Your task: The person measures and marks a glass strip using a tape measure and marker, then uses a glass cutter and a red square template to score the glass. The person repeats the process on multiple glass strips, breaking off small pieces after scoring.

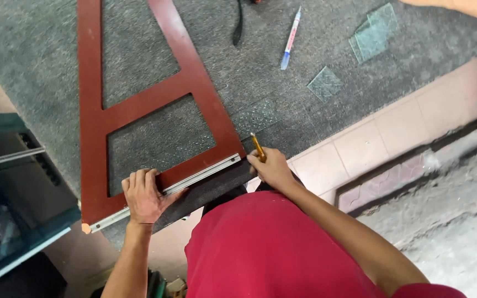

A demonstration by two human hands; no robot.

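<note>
A dark red wooden frame with open panels lies on a grey carpeted table, and a sheet of glass seems to lie under it. My left hand presses flat on the frame's near rail beside a metal strip. My right hand grips a yellow-handled glass cutter at the frame's near right corner, tip on the surface.
A blue and white marker and several small glass offcuts lie on the carpet further away. Another person's arm reaches in at the top right. Glass sheets stand at the left. Tiled floor runs to the right.
</note>
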